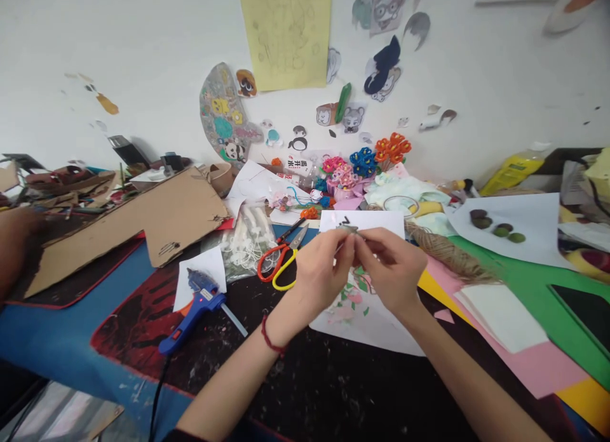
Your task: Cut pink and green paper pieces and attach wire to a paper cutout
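My left hand (324,267) and my right hand (393,264) meet at the fingertips over a white paper sheet (381,331). Both pinch a small grey-green piece (351,228) between them; its exact shape is too small to tell. Pink and green scraps (353,297) lie on the sheet below my hands. Left of my left hand are scissors (281,270) with one red and one yellow handle, blades apart. A blue glue gun (193,315) rests farther left, its nozzle on a small white paper.
A cut cardboard piece (183,207) lies at the left, near another person's blurred hand (16,245). Crocheted flowers (343,172) stand at the back. To the right are twine (452,251), white paper squares (505,315), coloured sheets and a dark phone (584,315).
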A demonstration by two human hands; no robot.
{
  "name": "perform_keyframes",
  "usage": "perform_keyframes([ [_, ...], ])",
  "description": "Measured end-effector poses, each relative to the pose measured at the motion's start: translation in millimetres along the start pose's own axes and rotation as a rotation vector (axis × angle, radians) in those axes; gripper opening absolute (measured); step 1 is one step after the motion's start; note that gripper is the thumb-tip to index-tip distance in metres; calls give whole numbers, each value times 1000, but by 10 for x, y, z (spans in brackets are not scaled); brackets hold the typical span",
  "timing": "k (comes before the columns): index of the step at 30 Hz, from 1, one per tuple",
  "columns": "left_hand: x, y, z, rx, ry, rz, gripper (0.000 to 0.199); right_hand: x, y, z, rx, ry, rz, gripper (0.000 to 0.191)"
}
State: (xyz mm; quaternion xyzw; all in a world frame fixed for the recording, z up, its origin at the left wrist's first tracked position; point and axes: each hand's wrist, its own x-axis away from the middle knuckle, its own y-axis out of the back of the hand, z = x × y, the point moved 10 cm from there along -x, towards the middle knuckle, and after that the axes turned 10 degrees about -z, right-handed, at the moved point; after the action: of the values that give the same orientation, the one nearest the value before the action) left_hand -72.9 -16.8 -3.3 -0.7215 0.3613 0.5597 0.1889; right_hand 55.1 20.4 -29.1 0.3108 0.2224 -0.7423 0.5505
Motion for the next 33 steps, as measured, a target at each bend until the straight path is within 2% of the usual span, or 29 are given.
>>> perform_keyframes([
  [2, -6, -106, 140, 54, 45, 9, 7, -61, -49, -110, -46, -34, -16, 5],
  [5, 113, -203, 423, 99, 207, -20, 9, -36, -77, -266, -82, -86, -39, 5],
  [8, 288, -289, 537, 144, 276, 0, 8, 62, -72, -384, -103, -144, -35, 6],
  [12, 361, -289, 416, 109, 166, 7, 7, 140, 6, -438, -125, -190, -78, 5],
  [16, 334, -240, 318, 87, 105, -11, 4, 156, 8, -363, -135, -159, -67, 5],
  [33, 301, -195, 244, 85, 78, -15, 7, 164, 7, -293, -120, -137, -61, 5],
])
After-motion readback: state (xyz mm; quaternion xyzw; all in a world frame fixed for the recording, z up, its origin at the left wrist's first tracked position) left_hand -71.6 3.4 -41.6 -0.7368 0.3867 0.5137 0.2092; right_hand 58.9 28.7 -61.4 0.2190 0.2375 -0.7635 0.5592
